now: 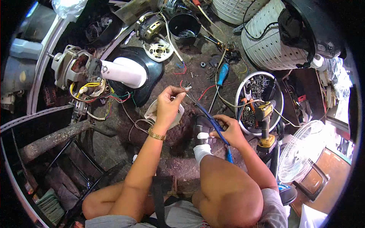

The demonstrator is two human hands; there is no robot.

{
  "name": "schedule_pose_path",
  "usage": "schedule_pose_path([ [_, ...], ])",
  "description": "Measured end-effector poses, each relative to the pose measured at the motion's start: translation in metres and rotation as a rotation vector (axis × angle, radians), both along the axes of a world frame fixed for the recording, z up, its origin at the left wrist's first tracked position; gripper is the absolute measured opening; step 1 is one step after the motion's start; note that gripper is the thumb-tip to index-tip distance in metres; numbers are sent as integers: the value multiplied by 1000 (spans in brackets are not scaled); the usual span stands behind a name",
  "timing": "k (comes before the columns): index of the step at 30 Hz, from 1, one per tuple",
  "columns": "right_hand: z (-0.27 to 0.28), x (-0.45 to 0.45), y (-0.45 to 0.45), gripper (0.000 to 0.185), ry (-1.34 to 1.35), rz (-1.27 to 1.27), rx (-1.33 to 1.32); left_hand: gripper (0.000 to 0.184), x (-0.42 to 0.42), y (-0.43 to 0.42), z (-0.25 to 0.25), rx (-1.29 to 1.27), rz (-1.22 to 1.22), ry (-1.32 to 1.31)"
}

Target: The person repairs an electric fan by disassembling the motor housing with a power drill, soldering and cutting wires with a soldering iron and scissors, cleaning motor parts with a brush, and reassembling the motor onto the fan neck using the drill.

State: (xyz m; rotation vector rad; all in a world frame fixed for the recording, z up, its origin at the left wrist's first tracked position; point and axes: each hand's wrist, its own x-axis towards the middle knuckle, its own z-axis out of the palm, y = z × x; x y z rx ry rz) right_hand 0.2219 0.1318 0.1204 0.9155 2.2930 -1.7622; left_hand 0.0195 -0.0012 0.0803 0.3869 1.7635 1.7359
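Note:
My left hand (170, 106) is closed in a pinch, with a small white plastic piece (187, 88) at its fingertips. A short red wire shows beside that piece. Fingers wrapped, my right hand (232, 132) grips a slim blue-handled tool (213, 121) that looks like long-nose pliers. Its narrow grey tip points up and left, close to my left fingertips; whether it touches the white piece I cannot tell. Below my left wrist lies a white plastic cover (178, 115), partly hidden by the hand. A blue screwdriver (223, 74) lies beyond my right hand.
A fan base with exposed motor (70, 68) stands at left. At right, a round tub (238, 91) holds screws and tools, with a yellow drill (265, 117) at its edge. Perforated white baskets (262, 41) stand behind; a fan grille (302, 152) leans at right. Loose wires cross the floor.

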Motion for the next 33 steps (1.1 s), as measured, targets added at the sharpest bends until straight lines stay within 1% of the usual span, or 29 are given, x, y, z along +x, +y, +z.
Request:
schedule_pose_path([
  [1,-3,0,-1,56,0,-2,-3,5,1,0,1,-3,-2,0],
  [3,-7,1,-1,57,-23,-61,-77,5,4,0,5,-86,-16,175],
  [4,-6,0,-1,57,-22,-60,-76,5,4,0,7,-85,-15,176],
  [6,-4,-3,-1,56,17,-31,-11,3,5,-1,9,-183,-69,211],
  [10,-11,0,-1,55,-25,-46,-25,3,6,-1,6,-129,-48,195],
  [13,-9,1,1,51,-36,-26,34,5,6,-1,6,-115,-56,201],
  [15,-7,1,3,49,-23,19,146,7,5,-3,6,-184,-86,186],
  [19,-12,5,7,48,-43,27,178,11,6,0,4,-135,-105,202],
  [21,-16,5,8,50,35,28,190,15,8,1,3,-74,-102,47],
  [22,-16,5,10,50,34,28,190,15,7,1,4,-73,-102,46],
  [24,-14,4,13,50,-19,33,110,19,3,0,6,-39,-185,-100],
  [27,-10,2,15,50,-5,50,101,23,0,1,12,-8,-244,-156],
  [30,-13,2,15,51,44,28,101,26,-3,-1,5,-60,-310,-106],
  [31,-14,3,16,51,54,37,100,26,-5,-1,3,-63,-299,-97],
  [33,-17,5,19,51,-7,58,69,28,-8,-1,3,-46,-363,-144],
])
